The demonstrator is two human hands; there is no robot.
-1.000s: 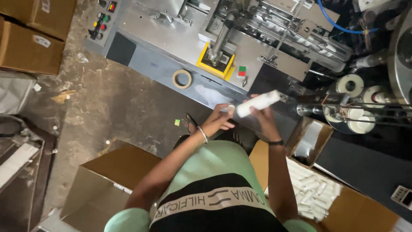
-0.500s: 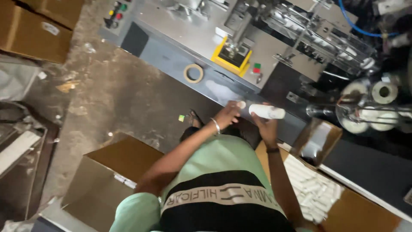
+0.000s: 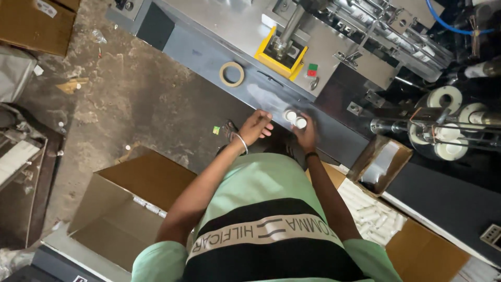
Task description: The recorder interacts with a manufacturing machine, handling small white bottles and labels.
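The right hand (image 3: 307, 134) covers the lower ends of two white tubes (image 3: 295, 119), so its grip is unclear. The person's torso hides the legs. The cardboard box of white tubes (image 3: 371, 215) runs partly behind the right arm.

Both arms reach forward, elbows bent. The left hand (image 3: 255, 127) hangs loosely curled, a bangle at its wrist — the right hand (image 3: 305, 133) is closed in a grip, banded wrist below.
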